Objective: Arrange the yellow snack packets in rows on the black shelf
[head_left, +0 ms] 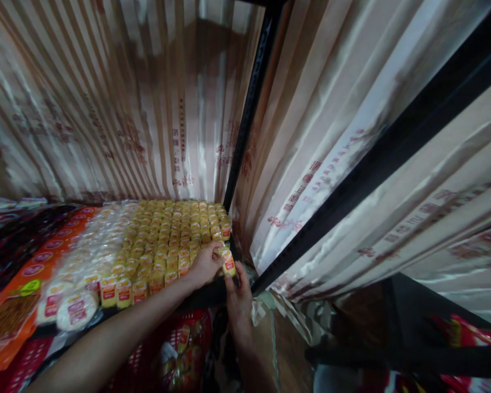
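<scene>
Near the right front corner of the shelf, a small yellow snack packet (228,263) with a red and white label is held up between both hands. My left hand (207,266) pinches its upper left side with thumb and fingers. From below and to the right, my right hand (239,295) grips the lower edge of the same packet. Behind and left of the hands stand tight rows of matching yellow packets (159,240), several deep. Left of them are round white packets (77,310) in clear wrapping.
An orange bag (28,273) lies farther left. Below the shelf is a red basket (202,333) with more packets in it. A black upright post (249,103) and a diagonal black bar (352,164) frame the pleated curtains (147,109). Red packages (474,333) sit at lower right.
</scene>
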The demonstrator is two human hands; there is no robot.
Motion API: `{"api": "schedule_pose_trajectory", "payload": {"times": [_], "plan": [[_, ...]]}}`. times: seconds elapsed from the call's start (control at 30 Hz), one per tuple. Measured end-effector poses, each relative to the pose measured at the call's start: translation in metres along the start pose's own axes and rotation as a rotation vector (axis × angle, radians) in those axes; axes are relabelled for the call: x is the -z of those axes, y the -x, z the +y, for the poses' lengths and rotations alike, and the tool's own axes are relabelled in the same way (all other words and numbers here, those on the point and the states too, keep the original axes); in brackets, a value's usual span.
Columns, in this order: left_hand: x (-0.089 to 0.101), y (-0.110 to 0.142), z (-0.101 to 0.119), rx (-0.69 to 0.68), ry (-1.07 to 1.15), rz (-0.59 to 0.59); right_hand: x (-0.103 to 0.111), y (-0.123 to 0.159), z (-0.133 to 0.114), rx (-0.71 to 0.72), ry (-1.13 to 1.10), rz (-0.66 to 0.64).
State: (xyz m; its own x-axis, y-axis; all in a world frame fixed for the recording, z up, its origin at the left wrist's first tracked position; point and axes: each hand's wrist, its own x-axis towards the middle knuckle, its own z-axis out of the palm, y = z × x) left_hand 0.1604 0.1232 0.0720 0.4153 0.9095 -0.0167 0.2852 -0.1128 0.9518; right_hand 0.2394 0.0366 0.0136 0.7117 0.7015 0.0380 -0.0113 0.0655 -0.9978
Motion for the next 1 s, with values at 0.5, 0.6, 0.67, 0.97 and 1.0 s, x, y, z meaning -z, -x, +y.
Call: {"api": "schedule_pose_trajectory", "payload": {"times": [0.5,0.6,0.67,0.97,1.0], "plan": [[-0.010,-0.083,0.022,-0.120,-0.388,0.057,-0.012,-0.046,-0.010,0.294,0.265,-0.015],[-0.012,-0.085,0.025,-0.111,-0.474,0.022,-0.014,-0.053,-0.002,0.269,0.272,-0.042],[-0.012,-0.086,0.024,-0.112,-0.547,0.003,-0.015,-0.057,0.003,0.249,0.284,-0.080],[-0.014,-0.088,0.027,-0.172,-0.801,-0.087,-0.024,-0.070,0.018,0.172,0.316,-0.152],[-0.015,-0.088,0.028,-0.177,-0.818,-0.090,-0.025,-0.071,0.020,0.169,0.315,-0.164]]}}
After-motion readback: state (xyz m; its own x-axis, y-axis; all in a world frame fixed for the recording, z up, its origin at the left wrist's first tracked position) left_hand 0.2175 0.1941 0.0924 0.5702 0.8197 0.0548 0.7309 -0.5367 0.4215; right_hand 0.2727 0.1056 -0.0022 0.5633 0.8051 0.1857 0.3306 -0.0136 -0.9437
